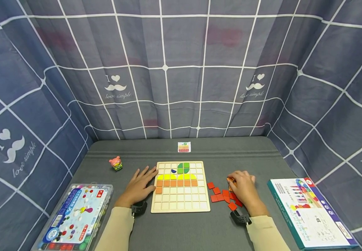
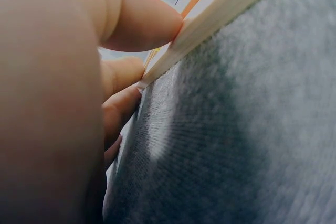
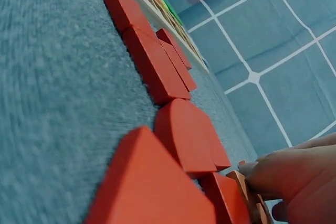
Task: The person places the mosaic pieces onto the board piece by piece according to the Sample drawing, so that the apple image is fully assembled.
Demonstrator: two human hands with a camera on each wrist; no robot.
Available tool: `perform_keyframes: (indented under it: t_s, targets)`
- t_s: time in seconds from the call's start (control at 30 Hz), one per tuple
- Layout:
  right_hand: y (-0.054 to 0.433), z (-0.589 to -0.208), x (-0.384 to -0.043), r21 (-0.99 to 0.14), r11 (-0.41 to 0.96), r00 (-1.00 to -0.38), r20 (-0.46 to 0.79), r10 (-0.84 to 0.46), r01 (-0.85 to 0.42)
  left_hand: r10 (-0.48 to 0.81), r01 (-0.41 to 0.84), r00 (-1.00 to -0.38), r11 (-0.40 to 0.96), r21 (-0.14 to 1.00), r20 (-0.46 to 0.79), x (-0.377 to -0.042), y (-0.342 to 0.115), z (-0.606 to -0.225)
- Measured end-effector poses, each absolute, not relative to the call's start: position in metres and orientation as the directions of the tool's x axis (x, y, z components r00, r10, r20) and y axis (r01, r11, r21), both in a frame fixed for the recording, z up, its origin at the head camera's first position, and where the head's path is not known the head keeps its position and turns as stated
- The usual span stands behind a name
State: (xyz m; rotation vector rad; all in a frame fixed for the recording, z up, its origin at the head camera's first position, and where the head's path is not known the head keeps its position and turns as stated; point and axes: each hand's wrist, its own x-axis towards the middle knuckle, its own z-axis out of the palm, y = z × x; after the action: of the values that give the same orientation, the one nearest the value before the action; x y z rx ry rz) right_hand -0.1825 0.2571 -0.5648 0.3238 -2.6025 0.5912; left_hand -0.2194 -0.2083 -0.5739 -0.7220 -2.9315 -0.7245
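Note:
A square wooden grid board (image 1: 181, 206) lies on the table, partly filled with green, blue, yellow and orange pieces. My left hand (image 1: 139, 186) rests at its left side, fingers spread; in the left wrist view the thumb (image 2: 152, 27) and fingertips touch the board's edge (image 2: 210, 27). Right of the board, my right hand (image 1: 243, 186) has curled fingers at an orange tile (image 1: 231, 180), which it appears to pinch; the hand partly hides it. Loose red tiles (image 1: 216, 198) lie beside that hand. In the right wrist view, fingertips touch orange tiles (image 3: 240, 183) next to red ones (image 3: 152, 64).
A small picture card (image 1: 184, 147) lies behind the board. A pink pig figurine (image 1: 116, 163) stands at the back left. A clear plastic case (image 1: 74, 218) lies front left, and a flat box (image 1: 312, 212) front right. A grid-patterned curtain (image 1: 181, 83) surrounds the table.

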Motion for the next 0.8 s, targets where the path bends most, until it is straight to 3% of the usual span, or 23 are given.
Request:
perform_keyframes:
  t_s: [0.43, 0.8]
  targets:
    - [0.251, -0.567, -0.183, -0.446, 0.806, -0.834, 0.543, -0.104, -0.39, 0.431, 0.446, -0.892, 0.782, 0.436, 0.138, -0.22, -0.205, -0.574]
    - [0.201, -0.565, -0.176, -0.465, 0.72, -0.802, 0.558, -0.213, -0.515, 0.434, 0.443, -0.892, 0.786, 0.431, 0.126, -0.221, -0.207, -0.575]
